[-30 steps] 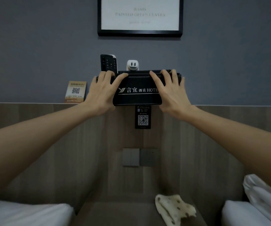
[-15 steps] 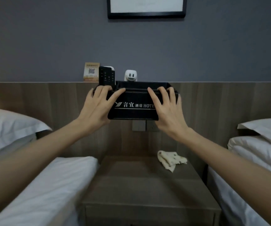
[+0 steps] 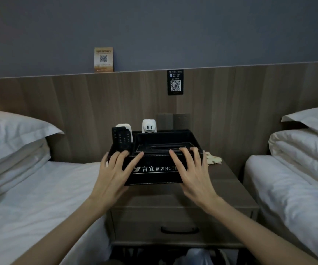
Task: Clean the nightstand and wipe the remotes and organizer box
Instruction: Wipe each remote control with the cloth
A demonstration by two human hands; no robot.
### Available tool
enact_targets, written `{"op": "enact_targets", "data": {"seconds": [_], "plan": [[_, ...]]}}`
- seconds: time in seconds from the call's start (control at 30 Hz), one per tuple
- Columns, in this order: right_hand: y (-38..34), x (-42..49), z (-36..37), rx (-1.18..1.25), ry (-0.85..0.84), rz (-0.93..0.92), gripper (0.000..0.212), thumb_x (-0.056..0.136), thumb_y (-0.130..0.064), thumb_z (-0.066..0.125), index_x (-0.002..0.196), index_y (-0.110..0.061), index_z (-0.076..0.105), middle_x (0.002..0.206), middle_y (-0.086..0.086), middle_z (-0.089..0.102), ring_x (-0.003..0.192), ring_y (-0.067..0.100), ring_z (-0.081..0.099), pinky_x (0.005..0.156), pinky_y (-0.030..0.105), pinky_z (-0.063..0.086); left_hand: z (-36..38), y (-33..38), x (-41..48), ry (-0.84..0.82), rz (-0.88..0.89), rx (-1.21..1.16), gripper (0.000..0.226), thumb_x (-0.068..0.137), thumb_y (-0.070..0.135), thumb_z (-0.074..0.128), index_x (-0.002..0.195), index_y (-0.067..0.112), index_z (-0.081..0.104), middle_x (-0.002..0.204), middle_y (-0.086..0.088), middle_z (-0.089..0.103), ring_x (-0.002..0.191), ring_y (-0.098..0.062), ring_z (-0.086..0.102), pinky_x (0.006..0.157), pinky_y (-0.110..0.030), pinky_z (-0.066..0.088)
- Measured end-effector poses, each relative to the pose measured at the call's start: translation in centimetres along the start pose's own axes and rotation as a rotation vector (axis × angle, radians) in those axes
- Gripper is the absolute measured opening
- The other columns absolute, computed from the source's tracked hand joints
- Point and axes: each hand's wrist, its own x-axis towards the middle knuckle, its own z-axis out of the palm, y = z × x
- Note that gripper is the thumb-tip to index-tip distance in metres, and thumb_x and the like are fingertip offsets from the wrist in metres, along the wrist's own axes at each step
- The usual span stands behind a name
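From the head camera, the black organizer box (image 3: 154, 178) sits on the nightstand tabletop (image 3: 229, 186) between two beds (image 3: 39, 197). The left hand (image 3: 112, 175) and right hand (image 3: 194, 175) lay spread, nearly straight fingers (image 3: 133, 161) on its front and rim. Remotes (image 3: 121, 139) stand in its left compartment. The box half hides a cloth (image 3: 213, 160) behind it.

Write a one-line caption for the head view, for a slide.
The left hand and right hand steady a black leather-look organizer box, holding a black plastic remote, on the dark wooden nightstand.
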Motion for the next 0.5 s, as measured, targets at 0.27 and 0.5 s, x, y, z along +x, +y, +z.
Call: {"op": "enact_targets", "data": {"seconds": [0.27, 0.5], "plan": [[-1.0, -3.4, 2.7, 0.026, -0.114, -0.018, 0.119, 0.055, -0.002, 0.081, 0.154, -0.018, 0.018, 0.141, 0.019, 0.038, 0.128, 0.046, 0.035, 0.107, 0.068, 0.027, 2.5, 2.0, -3.6, -0.162, -0.013, -0.040, 0.133, 0.035, 0.028, 0.094, 0.150, 0.020, 0.027, 0.124, -0.018, 0.045, 0.111, -0.036, 0.047, 0.099, -0.054, 0.039], [-1.7, -4.0, 4.0, 0.080, -0.185, 0.007, 0.117, 0.053, 0.001, 0.081, 0.153, -0.017, 0.023, 0.139, 0.018, 0.041, 0.127, 0.045, 0.037, 0.102, 0.068, 0.034, 4.2, 2.4, -4.8, -0.193, -0.047, -0.080, 0.138, 0.035, 0.021, 0.094, 0.152, 0.020, 0.021, 0.124, -0.018, 0.047, 0.111, -0.035, 0.047, 0.100, -0.055, 0.039]]}}
